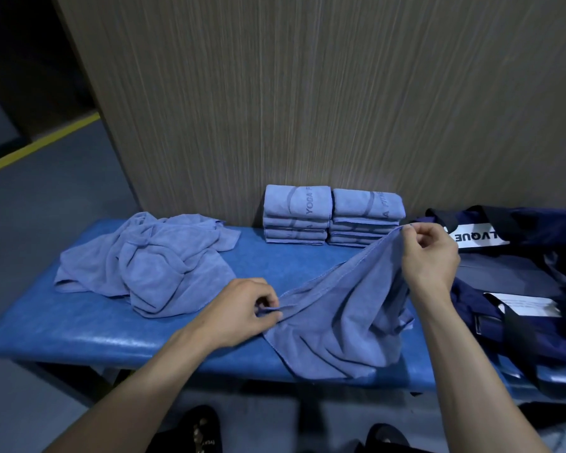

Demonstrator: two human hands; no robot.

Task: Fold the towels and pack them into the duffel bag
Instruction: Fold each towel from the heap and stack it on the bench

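Towel (340, 308) lies crumpled at the bench's (79, 335) near right edge, its upper hem stretched diagonally from near-left up to far-right. Left hand (242, 308) pinches the lower corner; right hand (428, 256) pinches the raised corner. Duffel bag (520, 276) sits just beside it, rightward.

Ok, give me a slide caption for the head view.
Both hands, left and right, pinch an unfolded towel over the bench, folded stacks behind, duffel bag alongside.
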